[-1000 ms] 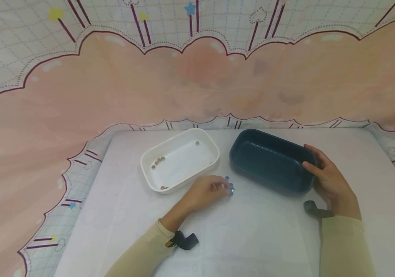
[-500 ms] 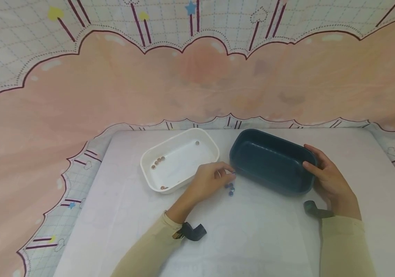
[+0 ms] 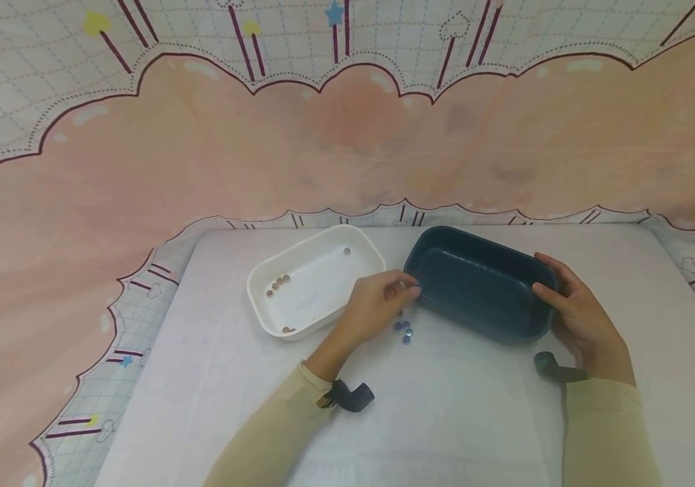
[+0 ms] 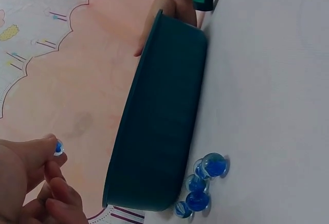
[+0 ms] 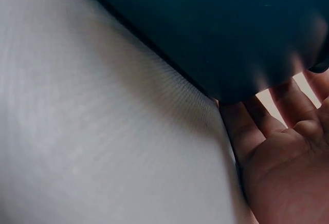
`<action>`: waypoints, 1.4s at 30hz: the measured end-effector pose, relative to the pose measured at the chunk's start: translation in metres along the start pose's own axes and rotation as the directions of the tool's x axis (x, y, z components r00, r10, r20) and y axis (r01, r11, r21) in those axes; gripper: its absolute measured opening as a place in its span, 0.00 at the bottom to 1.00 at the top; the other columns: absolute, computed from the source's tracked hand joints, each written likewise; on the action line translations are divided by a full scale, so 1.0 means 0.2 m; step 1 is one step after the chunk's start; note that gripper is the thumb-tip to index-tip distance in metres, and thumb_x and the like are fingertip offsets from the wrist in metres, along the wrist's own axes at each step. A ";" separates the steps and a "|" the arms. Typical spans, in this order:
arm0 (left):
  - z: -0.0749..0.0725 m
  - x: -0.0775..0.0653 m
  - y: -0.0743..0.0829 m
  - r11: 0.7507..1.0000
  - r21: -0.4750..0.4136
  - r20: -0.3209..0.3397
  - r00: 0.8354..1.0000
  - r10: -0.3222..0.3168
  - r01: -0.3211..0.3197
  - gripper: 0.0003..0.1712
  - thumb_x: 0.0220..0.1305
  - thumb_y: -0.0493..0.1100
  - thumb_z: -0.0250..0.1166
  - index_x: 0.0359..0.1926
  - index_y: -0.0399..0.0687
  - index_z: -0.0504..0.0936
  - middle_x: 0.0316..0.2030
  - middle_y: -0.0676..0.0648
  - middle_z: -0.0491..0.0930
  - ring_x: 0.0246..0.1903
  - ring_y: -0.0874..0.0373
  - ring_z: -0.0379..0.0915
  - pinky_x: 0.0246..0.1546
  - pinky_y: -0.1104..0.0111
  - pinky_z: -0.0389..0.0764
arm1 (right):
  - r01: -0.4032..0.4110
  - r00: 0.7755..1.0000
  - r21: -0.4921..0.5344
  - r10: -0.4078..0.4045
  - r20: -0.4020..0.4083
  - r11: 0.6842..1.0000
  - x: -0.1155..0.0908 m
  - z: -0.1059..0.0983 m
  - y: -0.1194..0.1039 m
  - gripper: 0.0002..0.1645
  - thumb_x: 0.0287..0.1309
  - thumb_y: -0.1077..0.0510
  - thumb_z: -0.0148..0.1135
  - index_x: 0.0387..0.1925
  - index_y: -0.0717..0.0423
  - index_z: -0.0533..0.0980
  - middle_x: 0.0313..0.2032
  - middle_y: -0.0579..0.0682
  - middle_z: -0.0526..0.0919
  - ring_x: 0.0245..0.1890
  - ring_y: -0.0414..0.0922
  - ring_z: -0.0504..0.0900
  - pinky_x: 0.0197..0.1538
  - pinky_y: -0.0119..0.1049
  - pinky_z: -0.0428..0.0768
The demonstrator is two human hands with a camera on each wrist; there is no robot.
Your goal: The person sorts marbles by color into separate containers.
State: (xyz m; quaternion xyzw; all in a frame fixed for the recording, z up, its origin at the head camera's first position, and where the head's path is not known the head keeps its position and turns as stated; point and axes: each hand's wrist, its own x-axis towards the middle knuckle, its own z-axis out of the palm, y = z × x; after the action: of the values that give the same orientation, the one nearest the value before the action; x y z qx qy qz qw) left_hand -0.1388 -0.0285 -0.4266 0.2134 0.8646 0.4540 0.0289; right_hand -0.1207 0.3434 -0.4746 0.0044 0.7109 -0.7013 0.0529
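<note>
My left hand [image 3: 377,304] pinches a clear marble with a blue core [image 4: 59,148] between thumb and fingertips, raised at the near left rim of a dark teal basin [image 3: 475,287]. Gripping the basin's right end is my right hand [image 3: 581,318], its thumb over the rim and its fingers spread along the outer wall. Several more blue marbles [image 4: 198,201] lie in a cluster on the white table, close to the basin's near side and below my left hand.
A white tray [image 3: 256,297] stands left of the basin with several brownish marbles [image 3: 279,283] in it, most at its left end. My left hand overlaps its right corner in the head view. A patterned cloth [image 3: 347,149] hangs behind the table.
My left hand has lifted a blue marble from the cluster and carried it up and away to the basin's rim. My right hand and the basin have stayed in place.
</note>
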 end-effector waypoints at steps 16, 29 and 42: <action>0.04 0.09 0.02 0.997 -0.069 -0.004 1.000 0.029 -0.029 0.14 0.72 0.55 0.63 0.51 0.55 0.85 0.30 0.56 0.80 0.29 0.62 0.74 0.27 0.73 0.79 | -0.079 0.997 0.090 0.079 0.003 0.993 -0.01 0.02 -0.02 0.42 0.72 0.63 0.58 0.80 0.40 0.55 0.74 0.44 0.58 0.72 0.42 0.57 0.65 0.23 0.65; 0.08 0.14 0.02 0.997 -0.071 -0.016 1.000 0.003 -0.004 0.14 0.72 0.54 0.64 0.51 0.54 0.85 0.31 0.54 0.82 0.30 0.63 0.75 0.28 0.74 0.78 | -0.091 0.996 0.070 0.091 0.003 0.993 -0.01 0.02 -0.02 0.42 0.72 0.63 0.58 0.80 0.39 0.54 0.75 0.46 0.55 0.73 0.44 0.55 0.69 0.26 0.64; 0.09 0.15 0.02 0.997 -0.071 -0.015 1.000 -0.004 0.003 0.13 0.72 0.52 0.65 0.51 0.53 0.85 0.30 0.54 0.82 0.29 0.62 0.75 0.27 0.74 0.79 | -0.090 0.996 0.035 0.090 -0.008 0.995 -0.01 0.01 -0.03 0.43 0.71 0.62 0.60 0.80 0.39 0.55 0.75 0.46 0.56 0.72 0.43 0.57 0.63 0.22 0.68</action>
State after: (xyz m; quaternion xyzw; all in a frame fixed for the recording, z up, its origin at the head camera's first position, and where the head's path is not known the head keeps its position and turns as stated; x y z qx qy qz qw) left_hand -0.1609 -0.0014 -0.4299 0.2074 0.8484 0.4860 0.0309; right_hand -0.1191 0.3409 -0.4692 0.0408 0.6980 -0.7103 0.0809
